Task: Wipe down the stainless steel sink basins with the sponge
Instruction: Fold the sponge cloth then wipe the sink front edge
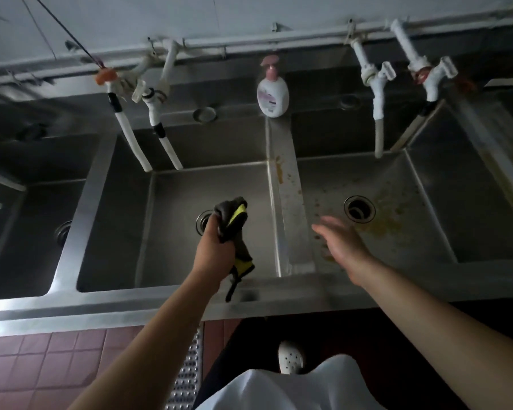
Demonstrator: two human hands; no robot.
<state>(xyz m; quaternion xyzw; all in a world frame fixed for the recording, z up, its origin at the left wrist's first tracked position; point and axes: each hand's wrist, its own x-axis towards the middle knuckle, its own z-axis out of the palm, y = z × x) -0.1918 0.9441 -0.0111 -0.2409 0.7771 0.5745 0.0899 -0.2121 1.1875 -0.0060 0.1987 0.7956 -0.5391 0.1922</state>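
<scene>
We held the sponge (233, 229) bunched in our left hand (215, 242), fingers clenched around its grey and yellow body, with a dark strip dangling from it down to the near rim of the sink unit (160, 303). It hung above the middle basin (175, 232), over the drain (203, 221), and was not yet touching the steel. Our right hand (342, 245) was empty, fingers spread and loose, blurred, hovering over the right basin (412, 217) near its drain (359, 209).

The right basin looked the dirtiest: yellowish-brown smears lay right of its drain and specks dotted the floor to the left of it, with more stains running along the divider (282, 179) between the two basins. The middle basin looked clean by comparison.

We judged several risks. Crumpled as it was, the sponge would meet the steel with little flat face, so it might smear the residue rather than lift it. Loosened bits could wash into the open drain. The dangling strip might drag across the soiled divider. A high reach toward the far wall could knock the soap bottle (272, 96) off its ledge or bump the white tap hoses (132, 134).
</scene>
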